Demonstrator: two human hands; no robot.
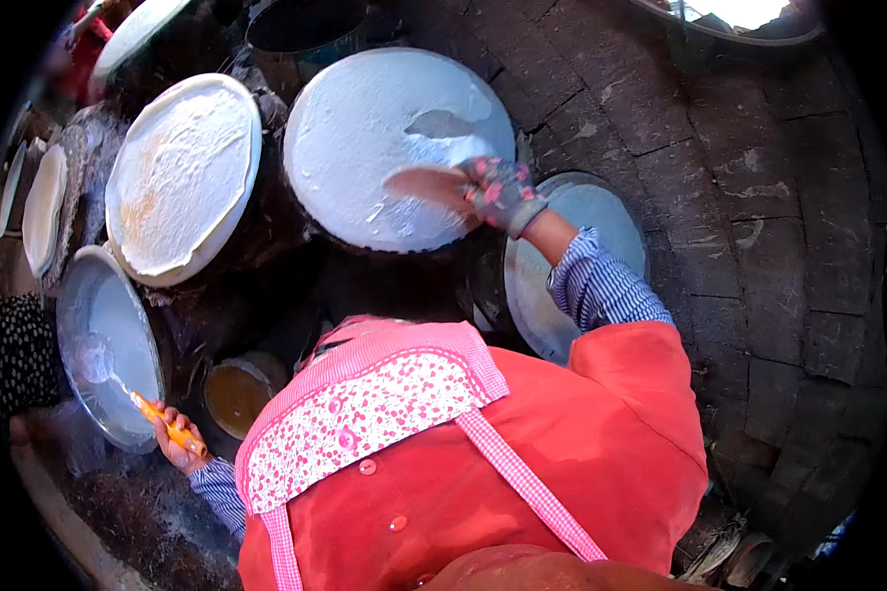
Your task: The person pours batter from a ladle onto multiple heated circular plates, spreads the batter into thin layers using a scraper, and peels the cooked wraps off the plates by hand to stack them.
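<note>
My left hand (179,445) is closed round the orange handle of a ladle (172,426). The ladle's bowl dips into white batter in a wide metal basin (140,325) at the left. In a grey glove with pink flowers, my right hand (504,195) grips a flat reddish-brown scraper (427,184), somewhat blurred. The scraper is over the right part of a large round griddle (365,118), which is coated with white batter. A darker bare patch shows in the coating just beyond the scraper.
Left of the griddle, another round griddle (187,148) bears a white flatbread with browned spots. A round lid-like disc (596,236) lies under my right forearm. Beside the basin stands a small pot (238,397) of yellowish liquid. Dark paving (729,167) covers the right side. Dotted fabric (18,350) shows far left.
</note>
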